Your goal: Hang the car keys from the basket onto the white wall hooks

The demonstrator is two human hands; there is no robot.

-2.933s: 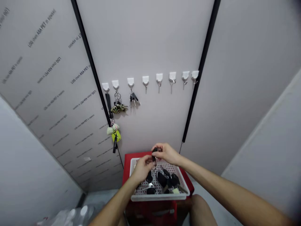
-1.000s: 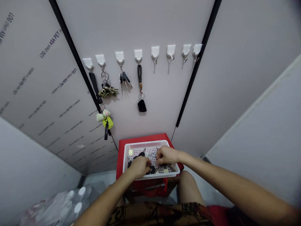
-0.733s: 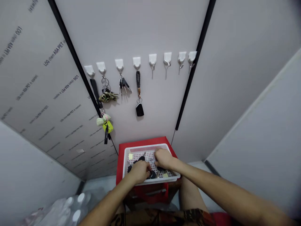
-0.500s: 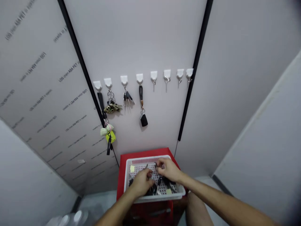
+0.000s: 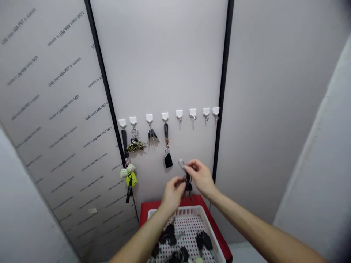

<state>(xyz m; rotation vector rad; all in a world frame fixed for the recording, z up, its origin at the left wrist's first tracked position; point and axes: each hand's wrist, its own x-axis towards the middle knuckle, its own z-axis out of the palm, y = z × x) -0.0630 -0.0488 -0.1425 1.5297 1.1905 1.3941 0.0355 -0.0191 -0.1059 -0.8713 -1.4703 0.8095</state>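
Note:
A bunch of keys (image 5: pixel 188 185) with black heads hangs in the air above the basket, with a metal ring or clip (image 5: pixel 181 163) at its top. My right hand (image 5: pixel 201 178) is closed, pinching the bunch near this ring. Lower down on the bunch's left side, my left hand (image 5: pixel 172 193) is closed with its fingertips at the keys. Below both hands is a white plastic basket (image 5: pixel 201 211) with a perforated floor. Black-headed keys (image 5: pixel 204 240) and more dark key bunches (image 5: pixel 168 233) lie inside it.
White hooks run in a row along the wall. From them hang a yellow-green key fob (image 5: pixel 131 179), a brass-coloured key bunch (image 5: pixel 135 145), small black keys (image 5: pixel 152 135) and a black car key (image 5: pixel 168 160). The basket stands on a red surface (image 5: pixel 219 237).
Both hands have risen out of the basket with the key bunch between them, up toward the wall below the hooks. The camera view has tilted upward, and the hooks sit lower in it.

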